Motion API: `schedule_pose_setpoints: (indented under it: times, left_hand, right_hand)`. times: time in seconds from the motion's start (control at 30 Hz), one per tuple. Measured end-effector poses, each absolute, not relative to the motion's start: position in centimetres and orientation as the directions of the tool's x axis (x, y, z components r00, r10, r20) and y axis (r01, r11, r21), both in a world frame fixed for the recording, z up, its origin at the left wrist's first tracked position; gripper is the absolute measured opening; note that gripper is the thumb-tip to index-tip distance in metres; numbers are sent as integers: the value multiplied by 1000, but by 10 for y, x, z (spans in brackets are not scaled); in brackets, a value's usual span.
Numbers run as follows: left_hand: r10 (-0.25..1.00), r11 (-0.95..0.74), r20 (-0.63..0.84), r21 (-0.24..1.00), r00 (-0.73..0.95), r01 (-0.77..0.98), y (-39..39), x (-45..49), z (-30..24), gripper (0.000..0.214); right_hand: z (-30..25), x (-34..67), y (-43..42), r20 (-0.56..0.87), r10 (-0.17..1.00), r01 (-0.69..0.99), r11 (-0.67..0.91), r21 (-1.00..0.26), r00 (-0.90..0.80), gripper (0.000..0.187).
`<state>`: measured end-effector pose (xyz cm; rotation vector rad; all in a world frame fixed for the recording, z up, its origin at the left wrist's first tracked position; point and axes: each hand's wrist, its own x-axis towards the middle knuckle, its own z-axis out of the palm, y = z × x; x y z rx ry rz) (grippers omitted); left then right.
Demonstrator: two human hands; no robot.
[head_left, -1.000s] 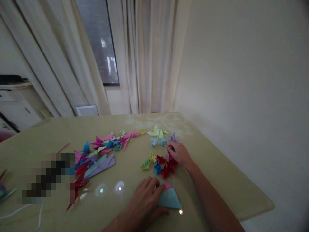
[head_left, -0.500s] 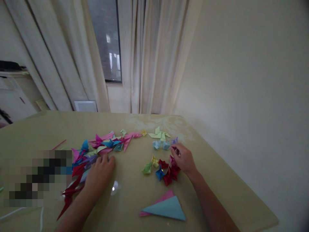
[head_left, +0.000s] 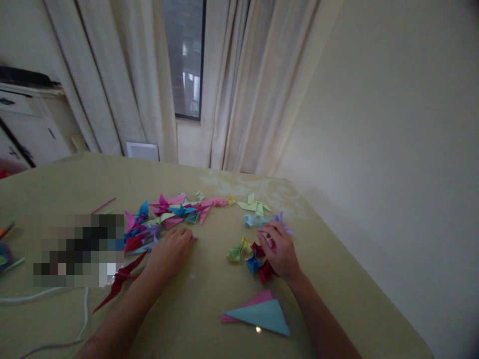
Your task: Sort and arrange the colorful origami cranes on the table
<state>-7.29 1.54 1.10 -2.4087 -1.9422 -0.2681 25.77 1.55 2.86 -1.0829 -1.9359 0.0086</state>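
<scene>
My left hand (head_left: 174, 252) is on the tablecloth, fingers curled together, with the small tip of a purple folded paper piece (head_left: 195, 239) showing at the fingertips; the rest is hidden. My right hand (head_left: 280, 252) hovers with bent fingers slightly apart over dark red folded paper pieces (head_left: 266, 271), partly covering them. Close by are a blue piece (head_left: 253, 264), a green one (head_left: 234, 253) and a yellow one (head_left: 245, 243). Just beyond the right hand lie light blue pieces (head_left: 250, 220) and a purple folded piece (head_left: 279, 217).
A pile of colourful origami cranes (head_left: 181, 210) spreads left of centre, with a dark red crane (head_left: 121, 279) nearer me. A light green folded piece (head_left: 254, 205) sits farther back. Folded blue paper (head_left: 264, 316) overlaps pink paper (head_left: 262, 297). A white cable (head_left: 85, 309) runs at left.
The view has shifted, moving the scene right. My left hand has come away from the pile, a purple tip now at its fingers. My right hand has moved nearer over the red pieces.
</scene>
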Motion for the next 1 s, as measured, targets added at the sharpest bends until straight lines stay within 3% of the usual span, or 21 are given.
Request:
schedule_pose_setpoints:
  times: [0.07,0.13,0.23,0.3,0.4,0.5,0.6,0.73,0.83,0.9,1.0]
  left_hand:
    - [881,-324,391,93,265,941,6,-61,12,25]
    - [692,-538,602,62,398,841,-6,-46,15,23]
    - [390,-807,731,-21,559,590,-24,-25,18,16]
    - [320,-874,771,15,551,485,-32,-15,17,16]
    - [387,-872,818,174,426,458,-33,-8,12,19]
    - [551,-780,765,332,332,530,-30,-8,5,31]
    - [646,-736,651,392,400,551,-30,-9,0,30]
    - [704,-709,479,429,525,559,-25,-12,0,39]
    - [824,-556,356,355,441,752,-11,-26,6,39]
    - [902,-384,294,211,317,899,-2,-44,13,38]
    - [961,-182,208,-14,181,983,4,-75,21,41]
  right_hand:
    - [30,251,10,637,726,607,636,-476,-261,21]
    - [33,242,1,564,749,488,659,-573,-348,34]
    - [33,226,-14,484,726,304,662,-685,-489,54]
    - [31,216,-21,456,710,233,644,-729,-537,46]
    - [27,212,-23,445,734,201,607,-769,-513,25]
    - [32,220,-15,380,862,159,450,-879,-336,27]
    - [44,235,-12,285,943,118,306,-945,-170,37]
    - [51,251,-39,280,960,271,275,-922,-23,48]
    - [37,260,-81,223,967,287,180,-941,125,53]
    - [21,266,-110,134,964,263,72,-962,229,58]
    - [-6,274,-141,36,954,270,-48,-962,298,64]
